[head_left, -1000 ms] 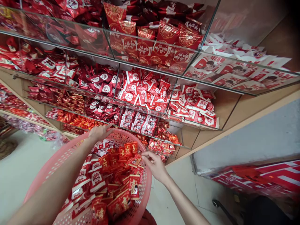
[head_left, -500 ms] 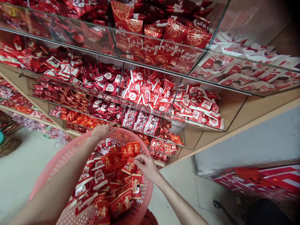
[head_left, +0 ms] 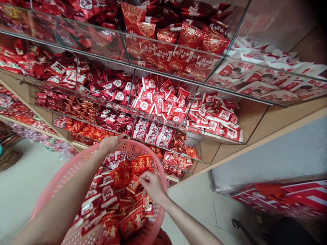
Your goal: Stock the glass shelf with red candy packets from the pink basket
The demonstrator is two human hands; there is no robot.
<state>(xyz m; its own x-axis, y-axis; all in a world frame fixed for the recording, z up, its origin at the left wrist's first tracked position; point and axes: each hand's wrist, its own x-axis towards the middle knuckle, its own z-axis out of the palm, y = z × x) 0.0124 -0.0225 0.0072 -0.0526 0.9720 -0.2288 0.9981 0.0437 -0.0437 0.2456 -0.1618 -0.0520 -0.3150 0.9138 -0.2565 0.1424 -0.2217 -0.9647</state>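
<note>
A pink perforated plastic basket (head_left: 157, 154) holds many small red and white-and-red packets. My left hand (head_left: 111, 144) is closed over its far rim, partly hiding the rim beneath; the fingertips point right, close to the shelf front. Inside the basket's right side, my right hand (head_left: 153, 186) pinches the edge of a small red packet with gold print (head_left: 133, 183) between thumb and fingers. Just below that hand lies another red packet with a cartoon figure (head_left: 147, 206). Orange-red packets with gold characters (head_left: 144, 162) lie above it, near the far rim.
Tiered wooden shelves with glass fronts (head_left: 163, 69) rise beyond the basket, filled with red packets. A lower bin of white-and-red packets (head_left: 159, 133) sits close to the basket's far rim. Pale tiled floor (head_left: 196, 200) shows at right, with red-and-white packaging (head_left: 286, 197) by the wall.
My right hand has moved slightly left and down over the basket, bringing the pinched red packet with it. My left hand stays on the rim.
</note>
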